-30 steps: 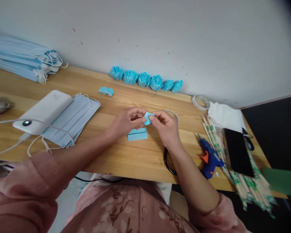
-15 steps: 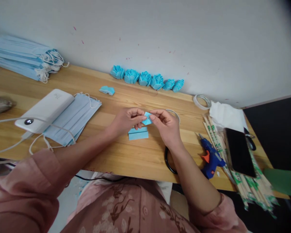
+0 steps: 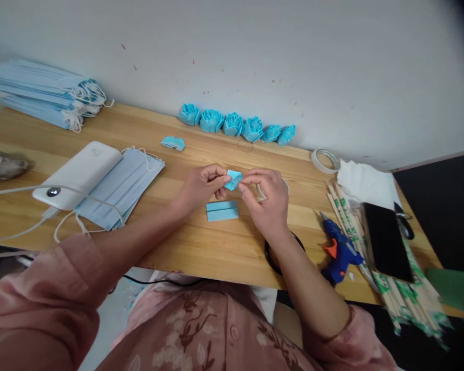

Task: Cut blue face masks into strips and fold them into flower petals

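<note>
Between my hands is a small folded piece of light-blue mask fabric [image 3: 234,179], held above the wooden table. My left hand [image 3: 204,186] pinches its left side between thumb and fingers. At its lower right edge, the thumb and forefinger of my right hand [image 3: 268,198] are closed on the fabric. Just below lies a flat blue rectangle of fabric [image 3: 222,211] with a crease along its length. Farther back on the left rests a folded blue petal-like piece [image 3: 173,142]. Several blue fabric roses [image 3: 232,124] stand in a row along the wall.
To the left lie a white power bank [image 3: 79,175] with a cable, face masks [image 3: 123,188] and a tall mask stack [image 3: 42,93]. On the right are a blue glue gun [image 3: 341,252], a tape roll [image 3: 325,161], wrapped chopsticks [image 3: 400,293], a phone [image 3: 386,241] and white tissue [image 3: 367,183]. Scissors [image 3: 405,225] are partly covered.
My right thumb and fingers have shifted from the front of the folded piece to its lower right edge, so more of its face shows. My left hand keeps its pinch. The view has shifted slightly.
</note>
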A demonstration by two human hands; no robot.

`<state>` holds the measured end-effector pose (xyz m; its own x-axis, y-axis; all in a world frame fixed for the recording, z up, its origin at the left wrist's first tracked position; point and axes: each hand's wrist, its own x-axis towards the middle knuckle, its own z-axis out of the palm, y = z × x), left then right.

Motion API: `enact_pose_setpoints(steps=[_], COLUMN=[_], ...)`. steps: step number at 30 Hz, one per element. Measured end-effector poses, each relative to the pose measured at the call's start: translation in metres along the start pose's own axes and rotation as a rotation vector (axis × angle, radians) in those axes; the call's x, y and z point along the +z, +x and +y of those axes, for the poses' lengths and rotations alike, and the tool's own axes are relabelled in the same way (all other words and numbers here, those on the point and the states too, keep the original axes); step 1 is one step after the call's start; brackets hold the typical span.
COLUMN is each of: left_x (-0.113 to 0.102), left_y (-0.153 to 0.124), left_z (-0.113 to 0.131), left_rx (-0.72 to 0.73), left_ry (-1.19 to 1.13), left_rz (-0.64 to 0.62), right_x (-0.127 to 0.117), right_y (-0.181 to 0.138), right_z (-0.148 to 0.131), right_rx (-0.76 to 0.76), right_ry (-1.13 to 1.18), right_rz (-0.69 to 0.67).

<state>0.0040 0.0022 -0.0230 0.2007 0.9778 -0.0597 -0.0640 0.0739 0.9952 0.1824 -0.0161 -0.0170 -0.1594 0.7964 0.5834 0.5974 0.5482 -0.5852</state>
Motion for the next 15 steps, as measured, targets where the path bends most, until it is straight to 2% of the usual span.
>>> enact_pose_setpoints(steps=[3,8,11,15], left_x=[0.0019,0.007,0.0079,0.0071], left_y=[-0.0003,-0.0034,-0.005,-0.0051], left_z=[-0.001,-0.0001,0.0002,-0.0004], left_rx=[0.005,0.019,0.015,-0.066], left_ry=[-0.027,-0.093,-0.121,-0.168], left_rz=[0.02,-0.019,-0.028,-0.009], right_x=[0.0028,0.0091,0.0103,0.0101], right_y=[0.0001,-0.002,-0.0025,-0.0023], right_z=[0.0002,0.0037,0.0045,0.0055], right_rx=[-0.072,-0.093,-0.077,-0.012], right_ry=[-0.103,-0.158,-0.136,-0.096], right_rz=[-0.012,-0.027,-0.021,-0.012])
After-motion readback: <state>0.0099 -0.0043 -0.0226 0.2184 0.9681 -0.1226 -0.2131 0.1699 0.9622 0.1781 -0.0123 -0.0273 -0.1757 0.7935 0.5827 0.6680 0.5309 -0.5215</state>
